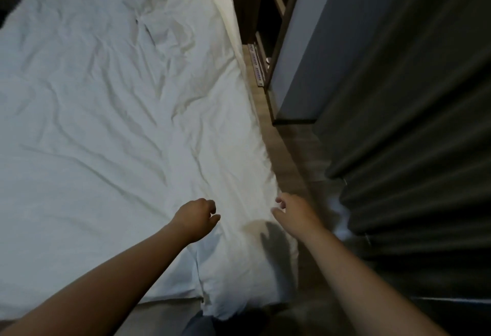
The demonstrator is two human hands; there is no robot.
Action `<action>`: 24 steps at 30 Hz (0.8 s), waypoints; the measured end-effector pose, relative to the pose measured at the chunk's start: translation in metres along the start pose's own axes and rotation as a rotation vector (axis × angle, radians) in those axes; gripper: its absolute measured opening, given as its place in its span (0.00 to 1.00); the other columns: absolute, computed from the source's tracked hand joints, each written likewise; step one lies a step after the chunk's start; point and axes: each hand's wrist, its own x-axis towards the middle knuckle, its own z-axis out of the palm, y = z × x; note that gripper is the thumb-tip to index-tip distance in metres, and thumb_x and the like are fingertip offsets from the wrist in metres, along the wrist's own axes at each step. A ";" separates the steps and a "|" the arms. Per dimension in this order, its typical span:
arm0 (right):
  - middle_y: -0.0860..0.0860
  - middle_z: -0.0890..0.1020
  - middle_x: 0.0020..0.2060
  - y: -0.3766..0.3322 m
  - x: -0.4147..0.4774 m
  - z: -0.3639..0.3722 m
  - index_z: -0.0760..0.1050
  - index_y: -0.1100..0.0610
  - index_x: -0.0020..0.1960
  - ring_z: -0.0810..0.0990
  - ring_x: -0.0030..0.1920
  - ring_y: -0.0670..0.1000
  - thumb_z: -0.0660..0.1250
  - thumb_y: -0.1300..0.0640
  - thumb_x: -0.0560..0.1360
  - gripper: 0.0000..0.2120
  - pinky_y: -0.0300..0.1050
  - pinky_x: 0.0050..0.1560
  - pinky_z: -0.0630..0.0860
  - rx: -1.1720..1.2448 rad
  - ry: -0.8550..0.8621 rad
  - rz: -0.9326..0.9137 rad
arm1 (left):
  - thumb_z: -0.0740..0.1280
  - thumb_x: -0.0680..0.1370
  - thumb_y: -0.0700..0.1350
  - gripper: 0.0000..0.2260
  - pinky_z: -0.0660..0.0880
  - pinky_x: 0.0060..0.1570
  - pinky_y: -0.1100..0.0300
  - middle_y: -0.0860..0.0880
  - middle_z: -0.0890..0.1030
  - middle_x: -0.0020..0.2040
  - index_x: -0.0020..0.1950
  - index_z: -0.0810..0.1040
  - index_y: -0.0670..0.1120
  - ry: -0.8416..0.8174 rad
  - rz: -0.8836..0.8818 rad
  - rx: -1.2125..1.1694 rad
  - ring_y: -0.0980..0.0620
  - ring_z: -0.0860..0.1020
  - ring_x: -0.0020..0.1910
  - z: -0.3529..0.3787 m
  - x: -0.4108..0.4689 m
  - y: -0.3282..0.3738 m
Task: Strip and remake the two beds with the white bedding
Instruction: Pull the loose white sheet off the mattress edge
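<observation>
White sheet [119, 123] spread flat, wrinkled, side edge loose; left hand [198, 218] loosely curled, right hand [295, 213] relaxed, both empty; smoothing, tucking likely outstanding.

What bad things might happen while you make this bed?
The white sheet is very wrinkled, and neither the left hand nor the right hand grips it, so creases may stay if only one corner gets pulled. The sheet's edge lies right beside the narrow strip of floor by the dark curtain; it might slide down and get dirty or stepped on.
</observation>
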 end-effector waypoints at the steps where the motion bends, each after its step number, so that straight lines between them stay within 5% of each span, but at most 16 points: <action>1: 0.56 0.77 0.61 -0.004 0.005 -0.002 0.71 0.59 0.66 0.75 0.61 0.55 0.63 0.53 0.78 0.19 0.42 0.58 0.70 -0.027 -0.009 -0.019 | 0.59 0.80 0.54 0.16 0.72 0.52 0.58 0.47 0.78 0.58 0.61 0.75 0.45 0.004 -0.016 -0.012 0.48 0.77 0.55 -0.002 0.000 -0.001; 13: 0.55 0.77 0.60 -0.025 0.048 -0.017 0.71 0.58 0.66 0.77 0.57 0.54 0.63 0.52 0.79 0.18 0.44 0.56 0.73 -0.148 -0.133 -0.223 | 0.59 0.80 0.53 0.15 0.70 0.49 0.60 0.48 0.78 0.57 0.60 0.75 0.46 0.125 -0.258 -0.153 0.49 0.77 0.54 -0.002 -0.023 -0.004; 24: 0.56 0.79 0.56 0.063 0.067 -0.093 0.75 0.58 0.61 0.77 0.55 0.55 0.64 0.52 0.77 0.15 0.41 0.45 0.67 -0.175 -0.131 -0.386 | 0.59 0.80 0.54 0.15 0.72 0.51 0.58 0.48 0.77 0.58 0.61 0.75 0.46 0.208 -0.355 -0.191 0.49 0.76 0.55 0.012 0.006 0.133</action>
